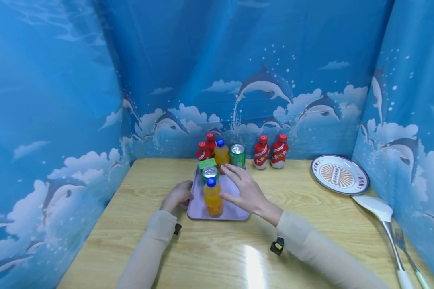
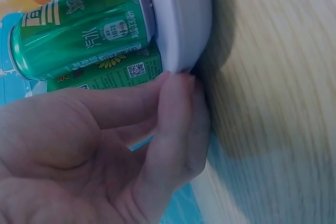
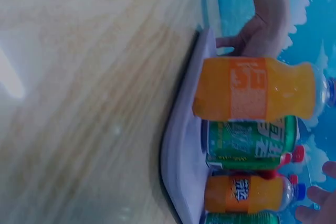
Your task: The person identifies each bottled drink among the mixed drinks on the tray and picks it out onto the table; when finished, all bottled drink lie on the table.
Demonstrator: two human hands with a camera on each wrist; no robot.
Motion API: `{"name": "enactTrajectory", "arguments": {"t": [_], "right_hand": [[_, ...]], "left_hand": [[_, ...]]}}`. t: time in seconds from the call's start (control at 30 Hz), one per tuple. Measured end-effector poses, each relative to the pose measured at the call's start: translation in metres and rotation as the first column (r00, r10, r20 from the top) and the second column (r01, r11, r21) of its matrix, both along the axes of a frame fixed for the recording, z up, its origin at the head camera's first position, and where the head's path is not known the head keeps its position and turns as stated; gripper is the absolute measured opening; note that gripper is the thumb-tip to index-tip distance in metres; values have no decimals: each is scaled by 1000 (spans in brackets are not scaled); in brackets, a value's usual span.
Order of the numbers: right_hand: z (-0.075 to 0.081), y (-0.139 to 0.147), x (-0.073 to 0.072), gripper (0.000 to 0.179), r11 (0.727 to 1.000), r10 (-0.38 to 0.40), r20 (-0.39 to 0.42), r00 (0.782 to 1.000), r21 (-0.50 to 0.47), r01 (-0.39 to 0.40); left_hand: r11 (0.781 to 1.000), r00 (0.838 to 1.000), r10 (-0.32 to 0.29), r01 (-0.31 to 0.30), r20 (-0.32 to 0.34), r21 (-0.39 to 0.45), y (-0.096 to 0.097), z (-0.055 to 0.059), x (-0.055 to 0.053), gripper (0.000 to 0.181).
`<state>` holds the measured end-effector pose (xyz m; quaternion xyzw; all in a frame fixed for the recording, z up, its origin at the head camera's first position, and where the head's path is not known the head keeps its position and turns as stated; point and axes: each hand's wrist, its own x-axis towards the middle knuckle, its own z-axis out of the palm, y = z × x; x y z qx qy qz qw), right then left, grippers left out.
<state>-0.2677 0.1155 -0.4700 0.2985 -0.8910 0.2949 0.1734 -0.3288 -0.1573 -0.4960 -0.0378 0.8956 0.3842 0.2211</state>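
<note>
My left hand (image 1: 179,194) pinches the left rim of a lilac tray (image 1: 235,213) between thumb and fingers, plain in the left wrist view. Above the tray's right side, my right hand (image 1: 248,192) is spread with straight fingers, holding nothing. An orange soda bottle (image 1: 212,199) with a blue cap stands at the tray's front. Behind it are a green soda can (image 2: 84,30), a green carton (image 1: 207,163), a second orange soda bottle (image 1: 221,152) and another green can (image 1: 237,155). Two red bottles (image 1: 203,153) stand at the back left, their bases hidden.
Two more red bottles (image 1: 261,152) stand on the wooden table (image 1: 217,253) right of the tray, near the curtain (image 1: 188,80). Farther right lie a patterned plate (image 1: 320,176), a white-handled serving spoon (image 1: 387,224) and a fork (image 1: 406,251).
</note>
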Motion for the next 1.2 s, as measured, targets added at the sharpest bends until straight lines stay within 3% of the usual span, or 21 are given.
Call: {"name": "enactTrajectory", "arguments": {"t": [0.47,0.73,1.03,1.2], "right_hand": [[-15,-16,-6,79,994,40,-90,995,106,-30],[-12,-19,-5,66,998,34,-128,991,64,-26],[-15,-23,-4,67,996,68,-127,990,63,-60],[-16,-25,-3,68,996,66,-127,990,66,-58]], "left_hand": [[1000,1000,22,-23,17,22,0,-1,-3,74],[1000,1000,16,-16,5,23,0,0,-3,73],[1000,1000,7,-7,-1,16,-1,-4,0,66],[1000,1000,3,-3,-13,24,-1,-1,2,67]]}}
